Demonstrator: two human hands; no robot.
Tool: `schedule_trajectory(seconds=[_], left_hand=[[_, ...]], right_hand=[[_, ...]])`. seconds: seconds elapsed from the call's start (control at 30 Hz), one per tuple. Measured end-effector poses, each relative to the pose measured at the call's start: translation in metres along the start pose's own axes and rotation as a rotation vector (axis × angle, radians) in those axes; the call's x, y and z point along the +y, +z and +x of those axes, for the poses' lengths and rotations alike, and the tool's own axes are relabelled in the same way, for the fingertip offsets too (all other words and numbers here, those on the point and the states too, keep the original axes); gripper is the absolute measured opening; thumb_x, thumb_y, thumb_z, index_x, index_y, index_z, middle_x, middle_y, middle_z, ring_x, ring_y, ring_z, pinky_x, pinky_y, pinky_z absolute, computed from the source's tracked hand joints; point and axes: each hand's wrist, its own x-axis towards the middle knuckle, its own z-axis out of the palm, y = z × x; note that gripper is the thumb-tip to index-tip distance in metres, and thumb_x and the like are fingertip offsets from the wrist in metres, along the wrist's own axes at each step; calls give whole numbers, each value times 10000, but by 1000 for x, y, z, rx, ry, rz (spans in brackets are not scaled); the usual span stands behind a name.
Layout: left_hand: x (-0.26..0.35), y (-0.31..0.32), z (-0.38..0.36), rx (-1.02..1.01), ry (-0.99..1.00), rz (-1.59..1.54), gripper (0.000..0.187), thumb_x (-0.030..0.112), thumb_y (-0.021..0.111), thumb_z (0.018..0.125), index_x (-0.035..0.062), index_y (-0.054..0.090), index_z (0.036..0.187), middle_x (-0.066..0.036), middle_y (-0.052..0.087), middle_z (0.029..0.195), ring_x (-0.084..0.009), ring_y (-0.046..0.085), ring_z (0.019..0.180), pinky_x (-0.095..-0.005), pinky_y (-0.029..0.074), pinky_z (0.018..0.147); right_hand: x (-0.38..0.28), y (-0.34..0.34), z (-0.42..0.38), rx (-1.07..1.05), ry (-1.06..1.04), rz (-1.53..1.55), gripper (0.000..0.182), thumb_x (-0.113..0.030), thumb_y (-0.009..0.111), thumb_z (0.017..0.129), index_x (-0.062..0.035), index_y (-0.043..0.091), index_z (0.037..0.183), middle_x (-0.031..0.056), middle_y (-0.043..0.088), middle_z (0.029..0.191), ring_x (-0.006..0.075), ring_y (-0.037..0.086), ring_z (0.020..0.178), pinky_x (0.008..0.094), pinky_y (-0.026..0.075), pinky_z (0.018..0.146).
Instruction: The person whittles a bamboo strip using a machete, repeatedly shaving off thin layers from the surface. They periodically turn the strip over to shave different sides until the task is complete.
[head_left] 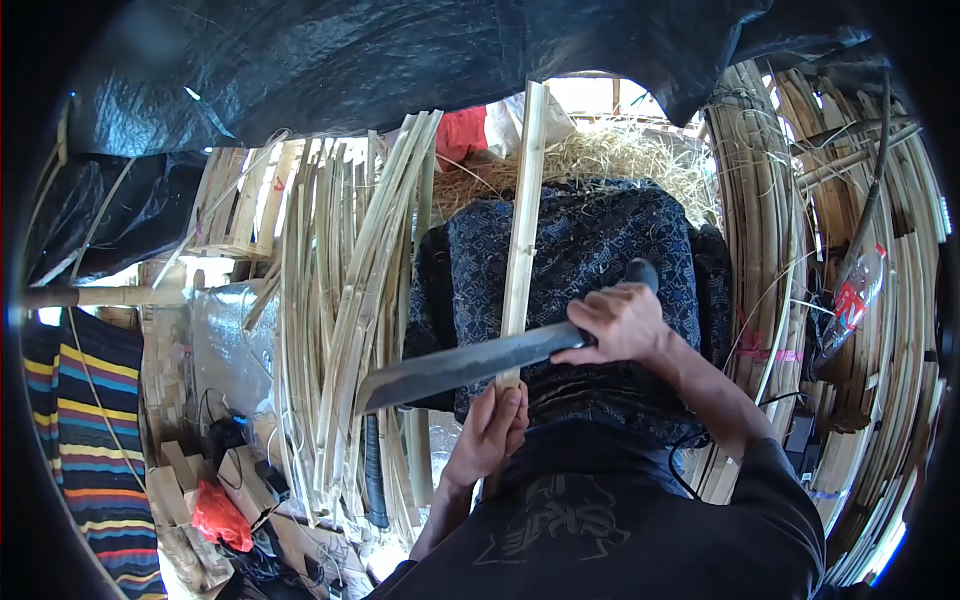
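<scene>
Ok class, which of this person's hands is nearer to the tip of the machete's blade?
Left. The left hand grips the bamboo strip, to the right of the blade tip. The right hand is farther right, around the handle at the machete's other end.

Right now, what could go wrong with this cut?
Blade crosses the bamboo strip just above the left hand's fingers; a slip could cut them.
The strip is gripped low, with a long length above, so it may twist or swing.
Blade tip extends toward the strips at left; a wide stroke could snag.
</scene>
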Motion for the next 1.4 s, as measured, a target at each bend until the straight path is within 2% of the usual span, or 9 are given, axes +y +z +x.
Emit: schedule_trajectory(seconds=[0.5,0.6,0.67,0.9,1.07,1.2,1.27,1.33,1.4], left_hand=[[-10,1,-4,29,-78,66,263,208,449,1095,20,533,931,-6,466,688,-54,396,521,-232,292,457],[-53,-8,-6,302,1069,1025,281,256,440,1100,35,525,948,0,465,676,-50,381,510,-230,271,462],[-43,-21,-13,16,7,274,143,131,554,1046,-8,582,1063,-45,532,774,-87,472,570,-241,368,488],[-58,-61,-3,-357,-109,-428,378,-138,686,860,-134,598,1228,-166,582,1047,-218,632,837,-277,548,690],[-75,-48,-13,33,-86,453,297,-103,668,894,-111,615,1186,-147,615,966,-217,657,878,-259,559,715],[-71,-45,-4,83,-98,457,287,-104,665,898,-108,617,1181,-150,612,973,-213,657,859,-265,558,698],[-60,-56,1,-368,-172,-594,249,-104,669,890,-100,628,1135,-165,608,960,-227,653,811,-300,553,658],[-43,-34,-14,-136,-258,-415,196,-111,656,892,-101,626,1086,-178,605,941,-239,641,753,-332,531,600],[-47,-24,-20,60,1039,1013,188,-116,661,879,-117,625,1064,-197,610,942,-265,649,750,-340,533,596]], right_hand=[[56,-1,1,0,227,-78,659,-718,464,950,-109,651,781,11,557,500,115,539,379,320,465,381],[78,-1,1,-77,475,-131,652,-668,498,965,-52,691,869,41,605,520,159,548,361,323,439,339],[58,1,4,13,402,-134,690,-712,425,971,-91,645,769,2,538,476,87,448,325,293,334,268],[75,11,-5,93,50,-191,627,-719,495,935,-140,633,737,-21,492,463,121,458,333,326,414,340],[96,7,2,-8,506,-209,663,-711,462,958,-103,695,836,-13,508,443,123,484,344,320,394,314],[63,19,-7,134,107,-73,712,-765,378,951,-138,619,717,-33,518,477,91,463,346,287,349,301],[72,14,-9,109,-63,-96,706,-770,376,948,-147,602,703,-34,516,483,94,447,344,286,350,297],[101,14,-5,165,68,-83,652,-717,424,968,-148,613,712,-28,513,481,99,441,337,300,364,298],[130,21,-9,83,521,-265,591,-607,488,1004,-106,699,771,-26,478,445,85,433,338,332,353,300]])
